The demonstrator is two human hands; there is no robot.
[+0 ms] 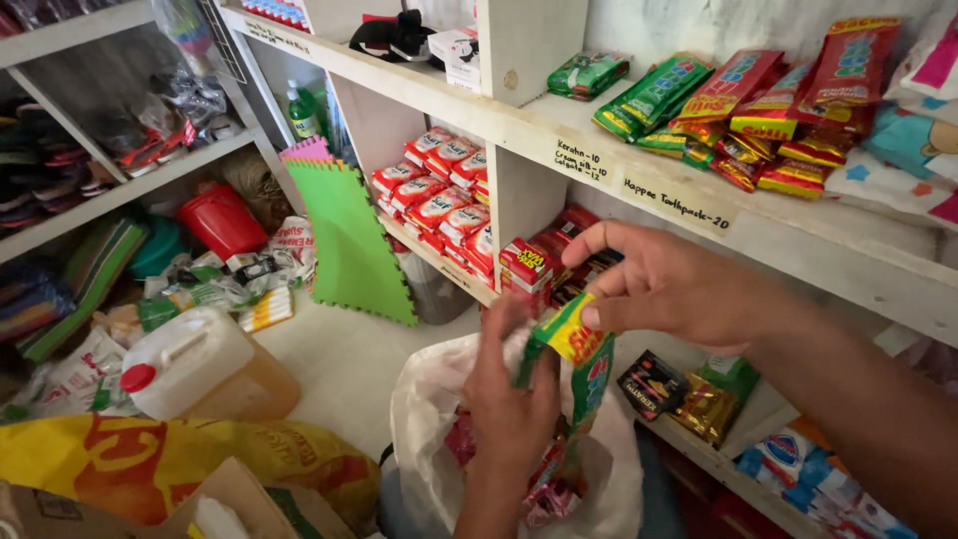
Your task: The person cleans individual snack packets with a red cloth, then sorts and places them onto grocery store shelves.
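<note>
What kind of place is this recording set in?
Most likely a small shop or its stockroom: white shelves carry handwritten price labels, with sachet strips above and red soap packs stacked below.

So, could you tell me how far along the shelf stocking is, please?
Done: sachet strips already lie on the top shelf, red packs below. In hand: the right hand and left hand hold a green-yellow sachet strip over the white bag. Left: more packets show inside the bag.
</note>
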